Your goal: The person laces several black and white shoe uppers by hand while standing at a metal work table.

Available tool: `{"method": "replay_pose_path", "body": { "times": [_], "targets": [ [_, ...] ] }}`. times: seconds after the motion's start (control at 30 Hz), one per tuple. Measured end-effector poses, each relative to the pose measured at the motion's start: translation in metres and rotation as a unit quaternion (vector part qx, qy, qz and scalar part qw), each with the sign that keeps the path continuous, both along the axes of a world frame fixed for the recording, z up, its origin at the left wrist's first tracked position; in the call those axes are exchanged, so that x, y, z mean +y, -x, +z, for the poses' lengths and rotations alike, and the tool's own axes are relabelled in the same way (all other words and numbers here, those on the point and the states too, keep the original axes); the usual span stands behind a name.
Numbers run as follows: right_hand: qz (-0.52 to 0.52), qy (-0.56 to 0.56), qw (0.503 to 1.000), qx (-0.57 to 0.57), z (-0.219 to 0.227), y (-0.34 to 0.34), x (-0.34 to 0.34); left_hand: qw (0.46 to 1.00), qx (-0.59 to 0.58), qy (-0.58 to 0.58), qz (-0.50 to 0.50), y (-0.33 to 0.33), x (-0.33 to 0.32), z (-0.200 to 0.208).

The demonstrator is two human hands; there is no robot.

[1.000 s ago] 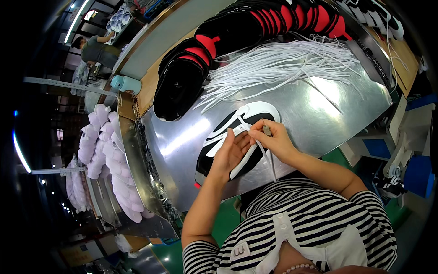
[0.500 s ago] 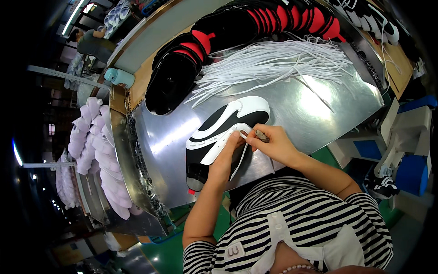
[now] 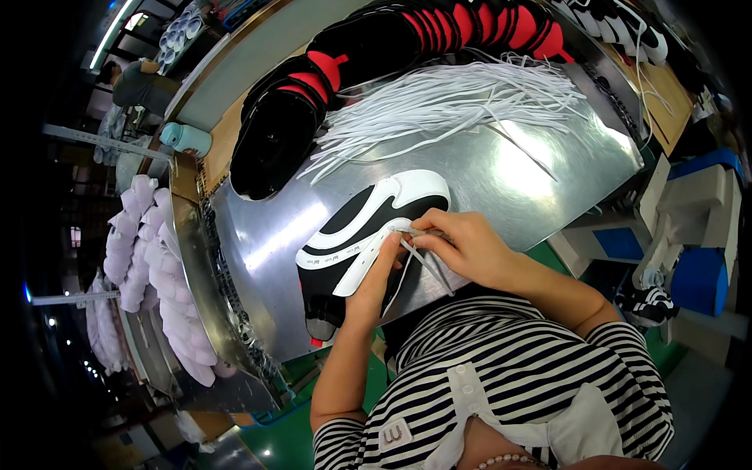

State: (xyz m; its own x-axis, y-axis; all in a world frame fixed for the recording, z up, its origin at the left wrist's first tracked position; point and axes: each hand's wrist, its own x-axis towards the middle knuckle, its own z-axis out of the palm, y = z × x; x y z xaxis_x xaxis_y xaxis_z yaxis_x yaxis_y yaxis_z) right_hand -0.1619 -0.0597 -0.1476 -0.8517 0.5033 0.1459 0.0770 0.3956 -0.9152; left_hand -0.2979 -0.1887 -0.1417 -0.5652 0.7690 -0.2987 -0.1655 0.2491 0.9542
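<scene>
A black-and-white shoe upper [image 3: 351, 222] lies slantwise on the metal tabletop. My left hand [image 3: 374, 276] is closed on its white eyelet edge, thumb on top; the other fingers are mostly hidden behind the edge. Close beside it, my right hand [image 3: 473, 244] pinches a white shoelace [image 3: 428, 266] at the eyelet end of the upper. Lace strands hang below the fingers toward the table's near edge. Whether the lace tip is inside an eyelet, I cannot tell.
Loose white laces [image 3: 446, 102] lie in a pile beyond the upper. Black-and-red uppers [image 3: 274, 141] curve in a row along the back. A light-blue bottle [image 3: 186, 139] stands at far left, above stacked pale shoe parts [image 3: 166, 274]. A person [image 3: 141, 84] works in the background.
My right hand has turned, with its fingers drawn in against the eyelet edge. More lace now hangs beneath it. The whole view has shifted slightly, while my left hand keeps its hold.
</scene>
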Motion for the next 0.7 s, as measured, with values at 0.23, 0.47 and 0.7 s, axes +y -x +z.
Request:
{"method": "replay_pose_path", "body": {
  "times": [0.23,0.47,0.7],
  "targets": [
    [0.014,-0.088,0.994,-0.069,0.006,0.004,0.001,0.997,0.077,0.031,0.007,-0.005,-0.004,-0.001],
    [0.021,0.015,1.0,0.004,0.001,0.005,0.001,0.996,0.07,0.059,-0.007,0.0,-0.01,0.003],
    [0.012,-0.11,0.993,-0.051,0.005,0.012,-0.006,0.882,0.465,-0.026,-0.07,-0.003,-0.016,-0.019]
  ]
}}
